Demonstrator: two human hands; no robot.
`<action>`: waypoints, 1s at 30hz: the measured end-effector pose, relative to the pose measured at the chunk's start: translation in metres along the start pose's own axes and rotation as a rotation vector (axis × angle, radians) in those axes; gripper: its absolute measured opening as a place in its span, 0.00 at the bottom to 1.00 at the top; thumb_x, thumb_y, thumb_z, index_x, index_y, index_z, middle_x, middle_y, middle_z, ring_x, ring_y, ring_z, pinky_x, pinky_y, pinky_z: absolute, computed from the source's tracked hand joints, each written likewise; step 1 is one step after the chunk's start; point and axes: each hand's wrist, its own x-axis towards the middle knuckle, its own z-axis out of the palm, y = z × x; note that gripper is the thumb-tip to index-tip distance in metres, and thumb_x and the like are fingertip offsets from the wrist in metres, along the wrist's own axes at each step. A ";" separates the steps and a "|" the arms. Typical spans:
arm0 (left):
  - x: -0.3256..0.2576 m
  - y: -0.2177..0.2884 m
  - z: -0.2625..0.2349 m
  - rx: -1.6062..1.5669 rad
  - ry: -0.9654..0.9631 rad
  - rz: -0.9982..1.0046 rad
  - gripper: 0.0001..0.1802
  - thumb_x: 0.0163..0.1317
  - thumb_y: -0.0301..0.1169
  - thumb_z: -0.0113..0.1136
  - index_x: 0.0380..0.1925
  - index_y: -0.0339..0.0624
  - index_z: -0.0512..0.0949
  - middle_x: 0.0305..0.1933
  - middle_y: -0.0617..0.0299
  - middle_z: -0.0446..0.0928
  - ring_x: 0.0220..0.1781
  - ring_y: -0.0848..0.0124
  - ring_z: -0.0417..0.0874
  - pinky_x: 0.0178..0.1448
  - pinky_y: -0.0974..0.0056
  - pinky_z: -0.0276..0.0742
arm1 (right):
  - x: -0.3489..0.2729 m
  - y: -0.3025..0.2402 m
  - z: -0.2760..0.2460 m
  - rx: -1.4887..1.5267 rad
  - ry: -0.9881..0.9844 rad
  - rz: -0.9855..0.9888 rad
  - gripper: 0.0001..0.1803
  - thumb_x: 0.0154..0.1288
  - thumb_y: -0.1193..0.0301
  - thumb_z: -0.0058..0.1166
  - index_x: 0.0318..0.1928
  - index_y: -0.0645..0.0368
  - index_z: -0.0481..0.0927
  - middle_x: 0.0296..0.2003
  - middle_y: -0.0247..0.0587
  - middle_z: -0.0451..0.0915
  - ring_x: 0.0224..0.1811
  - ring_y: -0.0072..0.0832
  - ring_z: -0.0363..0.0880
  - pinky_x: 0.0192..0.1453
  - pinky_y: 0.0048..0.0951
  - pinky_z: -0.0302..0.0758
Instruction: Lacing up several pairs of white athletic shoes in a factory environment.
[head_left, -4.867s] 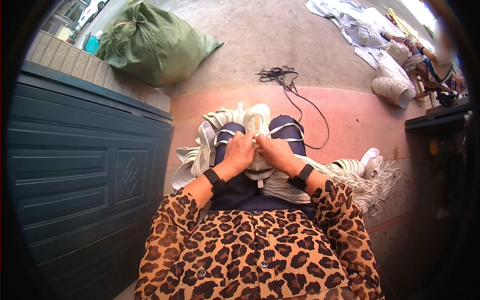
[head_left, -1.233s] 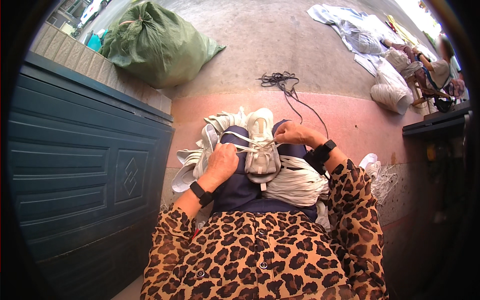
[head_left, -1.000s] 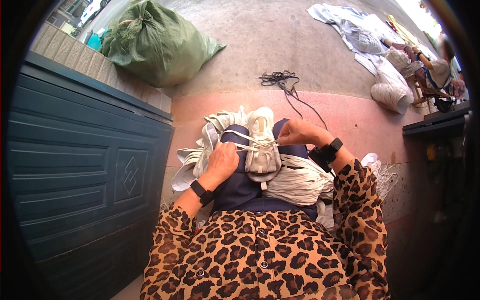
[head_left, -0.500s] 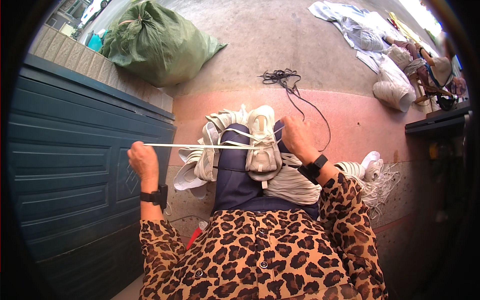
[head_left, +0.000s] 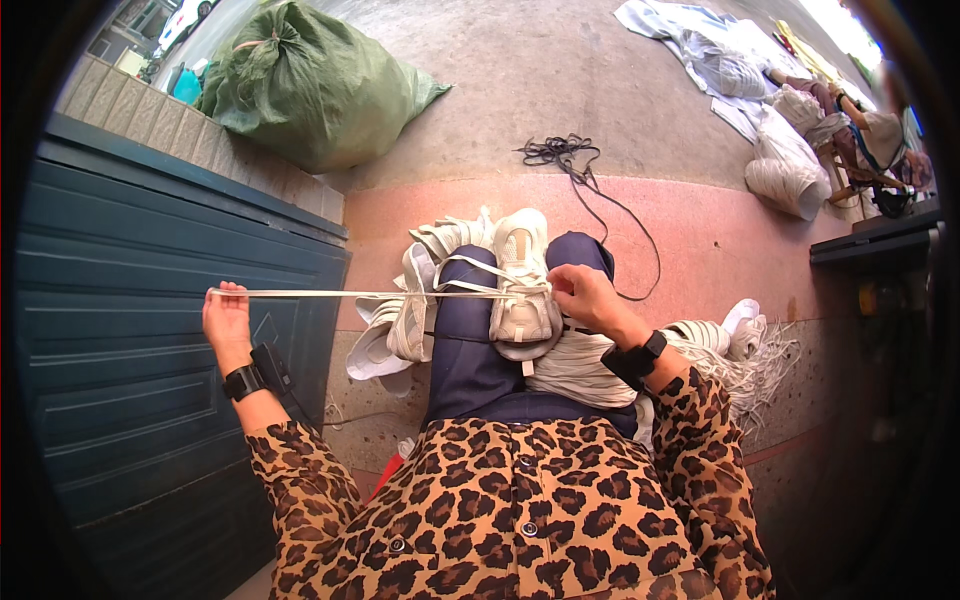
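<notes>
White shoe (head_left: 521, 268) lies toe-away between the knees (head_left: 580, 250), right hand (head_left: 585, 299) nearer, at its right edge, whether pinching I cannot tell, left hand (head_left: 228, 312) well left, pinching a lace (head_left: 330, 294) stretched straight across its long axis

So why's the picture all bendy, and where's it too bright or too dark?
In the head view, the wide fisheye lens curves the edge of the pink floor strip and leaves a black rim all around; in the head view, too, glare whites out the top right, the lower right sinks into deep shadow, and the white shoe in the middle is fairly clear.
</notes>
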 end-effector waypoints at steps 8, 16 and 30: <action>-0.079 -0.110 0.067 0.410 -0.458 -0.432 0.05 0.64 0.35 0.50 0.35 0.49 0.67 0.18 0.72 0.61 0.15 0.83 0.60 0.16 0.75 0.57 | 0.012 -0.010 0.023 -0.553 -0.027 -0.536 0.10 0.45 0.77 0.51 0.33 0.55 0.72 0.26 0.33 0.75 0.37 0.29 0.71 0.39 0.29 0.63; -0.167 -0.157 0.089 0.859 -0.853 -0.337 0.13 0.55 0.29 0.60 0.40 0.37 0.74 0.22 0.73 0.69 0.21 0.84 0.67 0.24 0.77 0.65 | 0.014 -0.006 0.003 -0.287 -0.086 -0.444 0.11 0.44 0.79 0.49 0.32 0.55 0.72 0.25 0.33 0.74 0.36 0.31 0.72 0.39 0.31 0.62; -0.217 -0.196 0.100 1.233 -1.116 0.691 0.09 0.55 0.31 0.56 0.37 0.48 0.77 0.21 0.51 0.76 0.24 0.55 0.78 0.28 0.57 0.73 | 0.019 0.006 0.002 -0.032 -0.266 -0.226 0.10 0.49 0.72 0.48 0.34 0.57 0.75 0.27 0.42 0.78 0.32 0.39 0.77 0.38 0.35 0.68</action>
